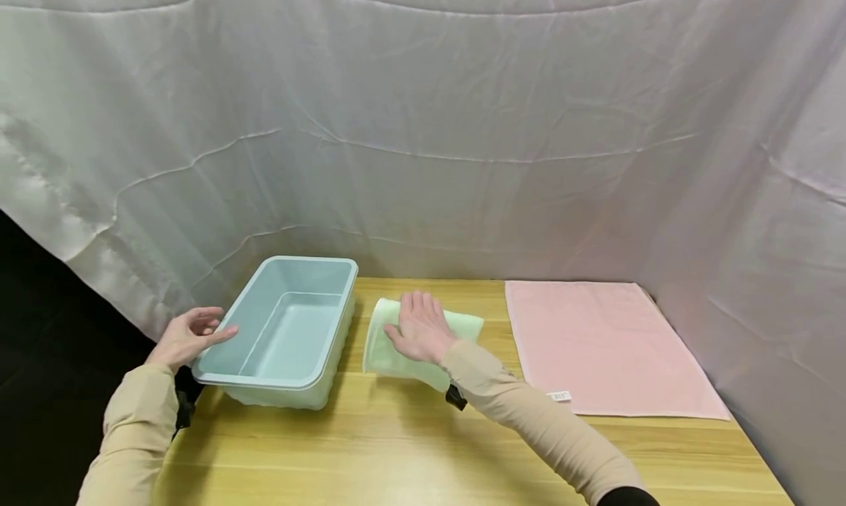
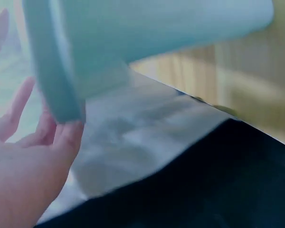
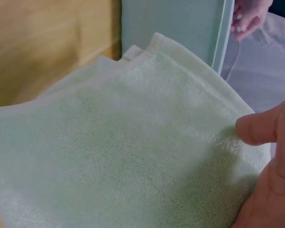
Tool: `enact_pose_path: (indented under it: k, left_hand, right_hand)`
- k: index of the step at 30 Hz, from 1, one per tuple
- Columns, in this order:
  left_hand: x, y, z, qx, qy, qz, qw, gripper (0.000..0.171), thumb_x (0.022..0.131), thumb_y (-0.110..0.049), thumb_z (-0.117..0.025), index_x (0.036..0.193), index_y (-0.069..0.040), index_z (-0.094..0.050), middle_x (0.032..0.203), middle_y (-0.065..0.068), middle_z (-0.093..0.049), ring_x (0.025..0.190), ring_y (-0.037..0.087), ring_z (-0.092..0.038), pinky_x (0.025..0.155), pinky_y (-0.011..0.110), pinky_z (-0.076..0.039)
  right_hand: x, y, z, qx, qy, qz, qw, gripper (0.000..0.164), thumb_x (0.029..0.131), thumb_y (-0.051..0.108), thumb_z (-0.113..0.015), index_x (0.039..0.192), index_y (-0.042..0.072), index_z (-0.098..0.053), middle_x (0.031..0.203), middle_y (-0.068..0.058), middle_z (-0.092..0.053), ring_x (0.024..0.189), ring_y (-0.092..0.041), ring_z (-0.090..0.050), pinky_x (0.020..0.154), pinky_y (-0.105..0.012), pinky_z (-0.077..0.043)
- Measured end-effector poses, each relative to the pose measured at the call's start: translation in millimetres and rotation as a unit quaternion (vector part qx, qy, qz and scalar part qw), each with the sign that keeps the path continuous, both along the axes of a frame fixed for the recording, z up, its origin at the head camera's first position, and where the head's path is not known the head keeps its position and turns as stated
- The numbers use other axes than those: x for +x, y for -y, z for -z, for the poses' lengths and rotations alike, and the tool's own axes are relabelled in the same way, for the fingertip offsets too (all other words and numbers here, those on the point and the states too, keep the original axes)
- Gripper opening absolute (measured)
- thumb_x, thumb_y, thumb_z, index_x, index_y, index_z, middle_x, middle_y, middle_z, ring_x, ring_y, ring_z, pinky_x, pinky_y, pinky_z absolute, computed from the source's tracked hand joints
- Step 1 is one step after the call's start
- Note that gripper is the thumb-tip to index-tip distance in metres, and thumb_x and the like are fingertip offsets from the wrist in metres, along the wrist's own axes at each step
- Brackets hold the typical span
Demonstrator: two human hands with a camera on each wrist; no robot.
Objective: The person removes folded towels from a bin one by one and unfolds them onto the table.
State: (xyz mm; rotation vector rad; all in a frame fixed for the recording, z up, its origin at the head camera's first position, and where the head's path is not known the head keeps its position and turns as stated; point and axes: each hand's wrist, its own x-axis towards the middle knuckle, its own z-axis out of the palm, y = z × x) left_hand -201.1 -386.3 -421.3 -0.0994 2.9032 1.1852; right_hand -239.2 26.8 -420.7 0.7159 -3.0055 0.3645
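Note:
In the head view, a light blue rectangular plastic bin stands at the left, its outer walls paler and greenish. My left hand is at its left rim, thumb reaching over the edge with loosely extended fingers; blur in the left wrist view hides the exact contact. My right hand holds a folded pale green towel to the right of the bin. Up close, the towel has a fluffy surface. The right thumb lies against its near face, while the other fingers are hidden behind it.
A pink cloth with a small white tag lies spread flat at the right of the wooden table. Behind and on the right hangs a grey-white curtain. A dark area borders the table's left side.

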Motion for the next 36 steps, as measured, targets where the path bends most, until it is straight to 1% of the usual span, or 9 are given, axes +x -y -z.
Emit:
enact_pose_path:
  k: [6, 10, 13, 15, 18, 22, 25, 29, 36]
  left_hand:
    - [3.6, -28.7, -15.6, -0.015, -0.078, -0.002, 0.9968, 0.067, 0.093, -0.033, -0.073, 0.143, 0.004, -0.047, 0.132, 0.032, -0.054, 0.102, 0.021, -0.050, 0.079, 0.023, -0.043]
    - [6.6, -59.6, -24.0, 0.009, -0.141, 0.030, 0.9895, 0.059, 0.091, -0.025, -0.076, 0.139, 0.000, -0.053, 0.127, 0.026, -0.060, 0.099, 0.001, -0.050, 0.082, 0.013, -0.042]
    - [9.5, -90.0, -28.0, 0.041, -0.169, 0.076, 0.9818, 0.056, 0.089, -0.018, -0.078, 0.137, 0.000, -0.055, 0.124, 0.021, -0.062, 0.099, -0.013, -0.049, 0.091, 0.010, -0.045]
    - [12.0, -113.2, -29.7, 0.063, -0.173, 0.110, 0.9767, 0.058, 0.087, -0.014, -0.079, 0.138, 0.000, -0.054, 0.125, 0.020, -0.063, 0.106, -0.009, -0.052, 0.101, 0.019, -0.049]
    - [15.5, -147.8, -29.1, 0.104, -0.156, 0.157, 0.9698, 0.066, 0.085, -0.010, -0.080, 0.142, 0.001, -0.048, 0.134, 0.023, -0.059, 0.123, 0.018, -0.058, 0.114, 0.042, -0.046]
    - [15.2, -183.5, -22.1, 0.141, -0.106, 0.180, 0.9677, 0.081, 0.086, -0.015, -0.080, 0.152, 0.000, -0.035, 0.154, 0.025, -0.043, 0.144, 0.044, -0.039, 0.122, 0.055, -0.032]
    - [10.4, -199.3, -14.4, 0.155, -0.079, 0.184, 0.9674, 0.089, 0.087, -0.018, -0.080, 0.156, 0.000, -0.026, 0.160, 0.024, -0.034, 0.150, 0.043, -0.030, 0.125, 0.056, -0.025]
    - [1.4, -212.2, -6.3, 0.167, -0.054, 0.190, 0.9660, 0.095, 0.085, -0.021, -0.081, 0.157, -0.002, -0.022, 0.161, 0.024, -0.033, 0.150, 0.043, -0.030, 0.124, 0.059, -0.027]
    - [-14.3, -225.8, 9.0, 0.187, -0.009, 0.207, 0.9602, 0.088, 0.085, -0.018, -0.081, 0.155, -0.005, -0.030, 0.150, 0.024, -0.049, 0.133, 0.041, -0.052, 0.109, 0.055, -0.048]
  right_hand:
    - [6.9, 0.2, -14.4, -0.026, -0.001, -0.013, 1.000, 0.034, 0.102, 0.037, -0.051, 0.106, 0.004, -0.044, 0.091, -0.004, -0.035, 0.085, -0.021, -0.032, 0.072, -0.027, -0.025]
    - [9.6, -1.3, -27.7, -0.048, -0.005, -0.030, 0.998, 0.029, 0.103, 0.029, -0.050, 0.110, 0.001, -0.045, 0.094, -0.007, -0.039, 0.087, -0.021, -0.033, 0.072, -0.027, -0.026]
    - [10.6, -4.1, -37.1, -0.063, 0.003, -0.040, 0.997, 0.032, 0.105, 0.026, -0.049, 0.119, -0.003, -0.046, 0.101, -0.011, -0.046, 0.090, -0.023, -0.037, 0.075, -0.028, -0.032]
    - [11.0, -6.9, -42.8, -0.073, 0.013, -0.048, 0.996, 0.034, 0.105, 0.024, -0.049, 0.124, -0.004, -0.046, 0.106, -0.014, -0.050, 0.093, -0.025, -0.041, 0.078, -0.030, -0.036]
    - [10.1, -12.1, -48.8, -0.094, 0.036, -0.061, 0.993, 0.037, 0.106, 0.022, -0.049, 0.130, -0.006, -0.044, 0.117, -0.020, -0.055, 0.104, -0.030, -0.049, 0.090, -0.038, -0.044]
    - [5.0, -20.5, -52.1, -0.144, 0.072, -0.082, 0.984, 0.030, 0.105, 0.019, -0.052, 0.124, -0.003, -0.049, 0.107, -0.016, -0.058, 0.097, -0.027, -0.053, 0.088, -0.039, -0.047]
    - [0.1, -28.0, -52.6, -0.182, 0.104, -0.101, 0.973, 0.023, 0.104, 0.018, -0.054, 0.118, 0.000, -0.051, 0.097, -0.011, -0.057, 0.085, -0.020, -0.051, 0.074, -0.031, -0.046]
    - [-4.1, -37.3, -54.6, -0.215, 0.138, -0.117, 0.960, 0.025, 0.102, 0.018, -0.059, 0.119, 0.001, -0.054, 0.102, -0.013, -0.063, 0.086, -0.019, -0.058, 0.072, -0.025, -0.048]
    - [-8.3, -51.5, -56.5, -0.266, 0.196, -0.124, 0.936, 0.025, 0.099, 0.016, -0.064, 0.117, 0.001, -0.060, 0.101, -0.011, -0.064, 0.086, -0.016, -0.058, 0.074, -0.025, -0.049]
